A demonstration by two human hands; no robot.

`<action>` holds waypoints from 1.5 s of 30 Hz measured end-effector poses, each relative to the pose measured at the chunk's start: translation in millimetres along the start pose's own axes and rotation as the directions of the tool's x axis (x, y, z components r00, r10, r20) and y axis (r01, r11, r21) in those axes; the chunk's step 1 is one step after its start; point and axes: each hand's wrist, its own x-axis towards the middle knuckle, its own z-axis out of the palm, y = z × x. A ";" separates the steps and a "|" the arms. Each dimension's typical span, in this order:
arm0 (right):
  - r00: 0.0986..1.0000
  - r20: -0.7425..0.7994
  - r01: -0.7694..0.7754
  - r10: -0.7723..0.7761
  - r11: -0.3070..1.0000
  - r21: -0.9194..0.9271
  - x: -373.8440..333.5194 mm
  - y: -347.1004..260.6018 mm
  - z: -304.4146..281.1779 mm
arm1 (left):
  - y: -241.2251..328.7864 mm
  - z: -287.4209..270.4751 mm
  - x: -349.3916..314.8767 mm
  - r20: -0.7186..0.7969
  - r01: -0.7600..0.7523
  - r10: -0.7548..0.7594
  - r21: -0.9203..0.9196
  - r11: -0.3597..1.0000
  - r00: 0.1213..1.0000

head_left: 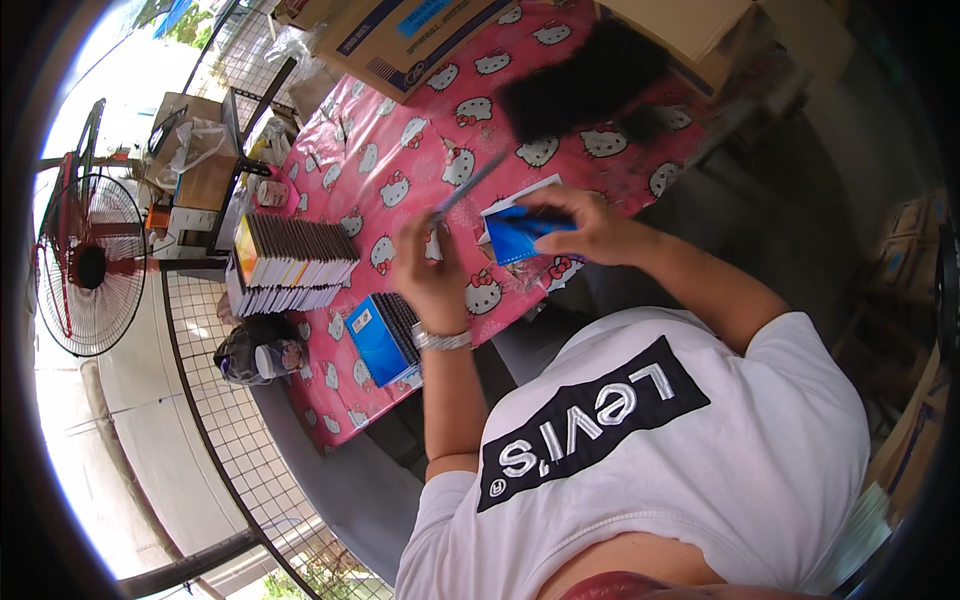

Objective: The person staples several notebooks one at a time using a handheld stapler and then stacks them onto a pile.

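My left hand (430, 268), with a silver band at its wrist, is raised over the table, its fingers closed on a thin grey-blue strip (470, 186). The strip is blurred, and I cannot tell whether it is a booklet seen edge-on. My right hand (590, 225) grips a blue booklet (512, 235) close to the table's near edge; a white sheet or page shows along its far side. Just left of my left wrist stands a row of blue booklets (373, 340). Farther left is a larger block of dark-edged booklets (292, 262).
A pink patterned cloth (395, 135) covers the table. Cardboard boxes (400, 45) stand at its far side, near a blurred black mass (585, 80). A pink container (275, 192), a bag (258, 350) and a standing fan (90, 265) are at the left, by wire mesh.
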 end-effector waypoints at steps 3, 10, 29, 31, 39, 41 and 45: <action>0.964 -0.255 -0.044 -0.071 0.906 -0.420 -8.0 50.8 -45.7 | -6.7 -74.9 46.2 0.101 -0.096 0.076 0.202 0.975 0.992; 0.972 -0.232 -0.184 0.018 0.670 -0.719 32.4 128.6 -92.5 | -117.1 -123.0 -6.4 0.532 0.044 -0.419 0.579 0.814 0.736; 0.734 -0.626 -0.477 -0.263 0.455 -0.751 138.6 162.1 -181.2 | -102.8 -133.5 -65.5 0.288 0.353 -0.531 0.490 0.797 0.797; 0.729 -0.606 -0.382 -0.319 0.545 -0.746 125.9 149.7 -192.5 | -67.7 -86.0 -34.4 0.233 0.247 -0.348 0.375 0.893 0.908; 0.862 -0.444 0.024 -0.243 0.896 -0.444 68.6 72.6 -121.3 | 21.4 74.2 -27.9 0.705 -0.253 0.204 -0.035 0.967 0.680; 0.894 -0.448 -0.135 -0.003 0.952 -0.274 39.7 65.3 -114.0 | 13.9 74.7 -12.7 0.754 -0.237 0.252 -0.130 0.963 0.607; 0.847 -0.391 -0.311 0.360 0.932 0.184 -5.4 57.7 -80.3 | 9.4 80.9 -5.6 0.797 -0.255 0.298 -0.186 0.949 0.525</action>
